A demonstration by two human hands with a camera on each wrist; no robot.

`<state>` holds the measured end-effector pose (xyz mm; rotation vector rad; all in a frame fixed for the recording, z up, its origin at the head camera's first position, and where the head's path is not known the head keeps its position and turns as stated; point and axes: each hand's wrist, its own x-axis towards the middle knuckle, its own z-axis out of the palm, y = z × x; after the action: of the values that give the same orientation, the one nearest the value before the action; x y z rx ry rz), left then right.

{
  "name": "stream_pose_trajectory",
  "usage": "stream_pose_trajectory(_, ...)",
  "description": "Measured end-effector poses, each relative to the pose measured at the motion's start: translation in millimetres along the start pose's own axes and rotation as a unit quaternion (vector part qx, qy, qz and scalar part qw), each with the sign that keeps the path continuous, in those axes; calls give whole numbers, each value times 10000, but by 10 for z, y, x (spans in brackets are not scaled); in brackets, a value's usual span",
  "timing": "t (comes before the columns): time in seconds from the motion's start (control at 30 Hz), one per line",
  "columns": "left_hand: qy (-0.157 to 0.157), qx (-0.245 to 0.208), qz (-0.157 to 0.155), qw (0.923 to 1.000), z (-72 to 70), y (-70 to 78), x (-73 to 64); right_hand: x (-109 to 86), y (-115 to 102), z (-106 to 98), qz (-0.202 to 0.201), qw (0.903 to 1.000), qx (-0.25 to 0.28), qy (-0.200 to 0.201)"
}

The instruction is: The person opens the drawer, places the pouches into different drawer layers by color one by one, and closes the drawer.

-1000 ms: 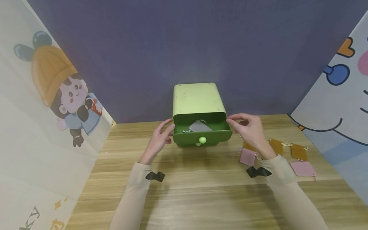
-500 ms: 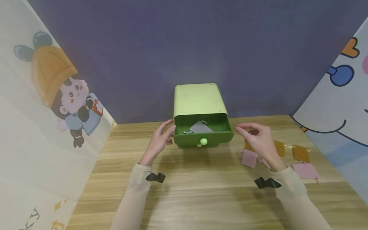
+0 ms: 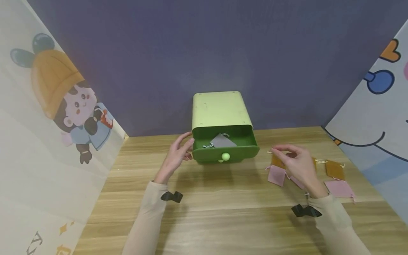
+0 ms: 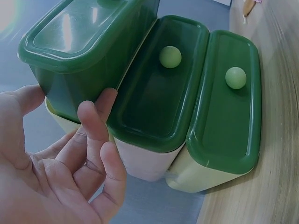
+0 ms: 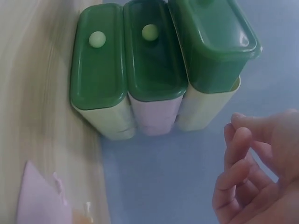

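Note:
In the head view, a small drawer cabinet (image 3: 220, 106) with a pale green top stands against the back wall. Its green top drawer (image 3: 207, 154) is pulled out, and grey drawstring pouch material (image 3: 223, 141) lies inside. My left hand (image 3: 174, 154) is at the cabinet's left side. The left wrist view shows its loosely bent fingers (image 4: 96, 121) against the drawer's side. To the right, over the drawstring pouches, hovers my right hand (image 3: 299, 164), thumb and index fingertip close together. Nothing shows between its fingers in the right wrist view. It partly covers a mustard pouch (image 3: 277, 161).
Beneath the open drawer, two more drawers with round knobs, the middle one (image 4: 159, 93) and the bottom one (image 4: 226, 116), are closed. Right on the wooden table (image 3: 223, 219) lie pink pouches, one a square pink pouch (image 3: 276, 175), and another mustard pouch (image 3: 334, 170). Printed walls flank the table.
My right hand has left the cabinet's right side and moved right and toward me, over the pouches. The left hand stays beside the drawer, which remains pulled out.

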<state>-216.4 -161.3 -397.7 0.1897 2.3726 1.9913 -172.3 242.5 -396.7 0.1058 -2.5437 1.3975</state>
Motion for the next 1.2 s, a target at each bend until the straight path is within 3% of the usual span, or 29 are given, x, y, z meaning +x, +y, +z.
stream_pose_trajectory(0.13,-18,-33,2,10000,-12,-6,7,-29,89,-36,167,9998,-66,-20)
stream_pose_trajectory(0.6,-49,-16,-25,10000,-18,23,5,-174,399,-235,45,9982,-594,106)
stream_pose_trajectory(0.93,-34,-29,-53,10000,-16,-3,-6,-277,532,-288,250,9968,-735,184)
stream_pose_trajectory(1.2,-55,90,10,9999,-15,17,-18,-384,678,-352,333,9942,-1024,-9)
